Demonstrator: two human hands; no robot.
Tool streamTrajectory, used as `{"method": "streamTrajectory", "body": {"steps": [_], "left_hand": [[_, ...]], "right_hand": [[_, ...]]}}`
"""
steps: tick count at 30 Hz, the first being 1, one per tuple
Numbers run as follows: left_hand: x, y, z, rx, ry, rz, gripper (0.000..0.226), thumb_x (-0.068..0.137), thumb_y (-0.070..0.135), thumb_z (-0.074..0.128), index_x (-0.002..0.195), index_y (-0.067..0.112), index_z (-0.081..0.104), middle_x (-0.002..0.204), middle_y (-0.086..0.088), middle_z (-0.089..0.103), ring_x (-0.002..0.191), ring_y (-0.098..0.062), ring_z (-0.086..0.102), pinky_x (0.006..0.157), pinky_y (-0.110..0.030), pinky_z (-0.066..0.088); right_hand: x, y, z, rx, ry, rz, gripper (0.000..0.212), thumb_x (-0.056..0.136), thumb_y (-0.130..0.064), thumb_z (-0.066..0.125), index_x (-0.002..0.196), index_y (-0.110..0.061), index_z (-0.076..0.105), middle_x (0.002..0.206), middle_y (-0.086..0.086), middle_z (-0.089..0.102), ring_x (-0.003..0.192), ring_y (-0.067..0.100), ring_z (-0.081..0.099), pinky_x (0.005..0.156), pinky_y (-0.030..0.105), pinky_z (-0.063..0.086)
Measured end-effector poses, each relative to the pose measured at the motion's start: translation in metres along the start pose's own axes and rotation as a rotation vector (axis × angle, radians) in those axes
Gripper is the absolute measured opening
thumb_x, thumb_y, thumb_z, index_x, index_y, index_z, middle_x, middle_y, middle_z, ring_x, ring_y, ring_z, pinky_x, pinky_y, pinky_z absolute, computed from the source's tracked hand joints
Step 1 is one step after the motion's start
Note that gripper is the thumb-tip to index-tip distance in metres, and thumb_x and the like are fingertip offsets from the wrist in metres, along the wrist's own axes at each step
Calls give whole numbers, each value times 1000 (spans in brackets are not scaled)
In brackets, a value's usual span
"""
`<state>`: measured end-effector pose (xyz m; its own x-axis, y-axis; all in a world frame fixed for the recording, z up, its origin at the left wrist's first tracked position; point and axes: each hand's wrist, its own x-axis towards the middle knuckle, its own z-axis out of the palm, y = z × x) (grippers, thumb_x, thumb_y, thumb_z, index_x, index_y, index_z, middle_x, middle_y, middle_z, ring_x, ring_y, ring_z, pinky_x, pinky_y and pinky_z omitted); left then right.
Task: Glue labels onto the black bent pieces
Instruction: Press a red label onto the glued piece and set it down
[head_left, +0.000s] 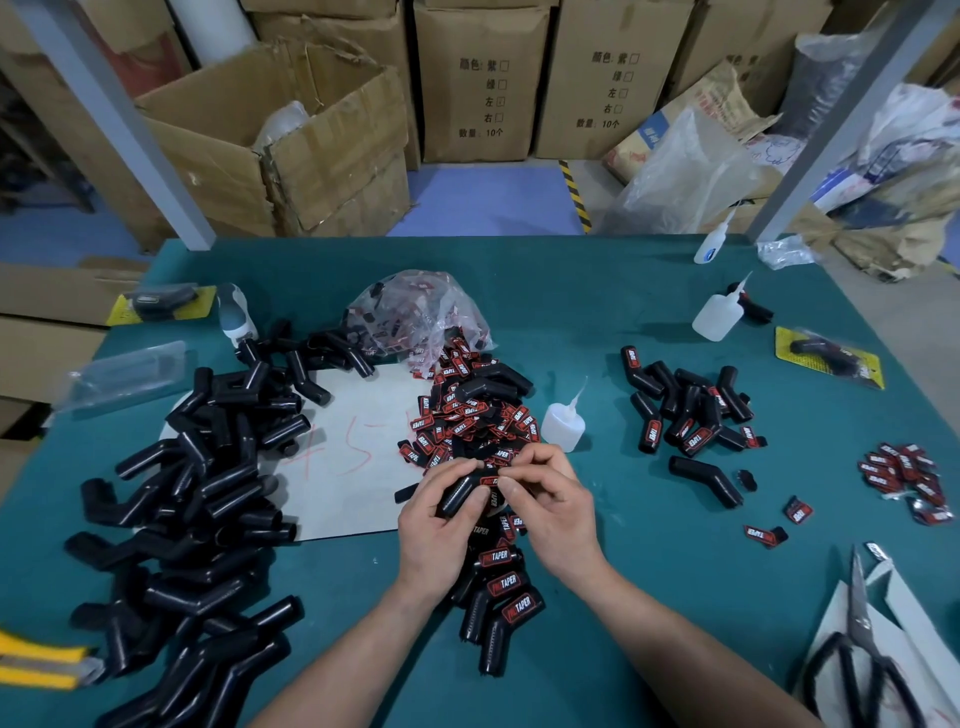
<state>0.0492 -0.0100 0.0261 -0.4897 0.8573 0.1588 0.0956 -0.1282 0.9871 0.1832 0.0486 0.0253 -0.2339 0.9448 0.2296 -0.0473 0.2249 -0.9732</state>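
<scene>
My left hand (441, 519) grips a black bent piece (458, 492) at the table's middle. My right hand (550, 499) pinches a red-and-black label (491, 482) against that piece with thumb and fingertips. Behind the hands lies a heap of loose labels (467, 415). Labelled pieces (498, 597) lie in a row below my hands. A big pile of plain black bent pieces (208, 493) covers the left side. A small glue bottle (563, 423) stands just right of the label heap.
More labelled pieces (691, 410) and loose labels (904, 478) lie to the right. Scissors (857, 654) rest at the right front, a yellow knife (41, 665) at the left front. Two more glue bottles (719, 314) stand at the back right. A bag of labels (415, 312) sits behind the heap.
</scene>
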Motion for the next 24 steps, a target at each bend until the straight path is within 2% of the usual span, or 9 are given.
{"method": "streamTrajectory", "body": {"steps": [2, 4, 7, 10, 13, 16, 21, 24], "left_hand": [[1, -1, -1, -36, 1, -47, 41, 86, 16, 78, 108, 50, 75, 116, 14, 73, 113, -10, 68, 101, -23, 51], [3, -4, -2, -90, 15, -143, 39, 88, 12, 80, 107, 47, 77, 116, 8, 75, 113, -18, 69, 104, -38, 54], [5, -4, -3, -144, 39, -267, 35, 90, 8, 77, 106, 39, 79, 114, -2, 77, 111, -30, 71, 101, -58, 54], [4, -3, -3, -143, 42, -280, 29, 90, 7, 77, 110, 27, 77, 114, -5, 77, 111, -34, 70, 101, -63, 52], [4, -2, -3, -133, 34, -268, 28, 89, 9, 77, 113, 23, 76, 116, -2, 76, 112, -30, 70, 102, -59, 53], [3, -3, -3, -109, 3, -220, 31, 90, 3, 76, 111, 25, 75, 117, 0, 76, 112, -23, 70, 103, -44, 55], [3, -4, -3, -113, -25, -170, 39, 89, 0, 76, 107, 35, 78, 118, 1, 75, 113, -17, 70, 98, -23, 54], [3, -4, -3, -105, -24, -157, 41, 89, -1, 76, 107, 35, 77, 118, 2, 75, 112, -15, 70, 95, -18, 52]], "right_hand": [[0, -1, 0, 17, 1, -2, 11, 90, -26, 73, 100, -27, 77, 107, -3, 58, 99, 17, 61, 87, 28, 51], [0, -4, -2, 58, 58, 48, 14, 92, -33, 70, 104, -29, 74, 109, -2, 60, 100, 16, 63, 86, 26, 52], [0, -7, -4, 65, 129, 178, 15, 90, -40, 65, 100, -32, 72, 95, 2, 67, 83, 18, 64, 75, 31, 54], [-3, -6, -2, 28, 59, 210, 12, 88, -36, 65, 91, -26, 71, 86, 1, 67, 78, 16, 62, 73, 38, 52], [-6, -5, 1, 8, 18, 214, 15, 86, -37, 70, 94, -25, 74, 91, -3, 68, 82, 10, 62, 77, 28, 51], [-6, -5, 2, 11, 8, 241, 17, 80, -39, 76, 90, -25, 76, 85, -4, 68, 79, 8, 62, 75, 23, 51], [-3, -4, 2, 43, 13, 303, 29, 77, -39, 79, 81, -10, 75, 61, -1, 53, 57, 13, 46, 55, 26, 42], [-3, -4, 2, 101, -30, 359, 26, 80, -34, 78, 85, -8, 77, 50, 3, 46, 45, 15, 39, 46, 28, 39]]}}
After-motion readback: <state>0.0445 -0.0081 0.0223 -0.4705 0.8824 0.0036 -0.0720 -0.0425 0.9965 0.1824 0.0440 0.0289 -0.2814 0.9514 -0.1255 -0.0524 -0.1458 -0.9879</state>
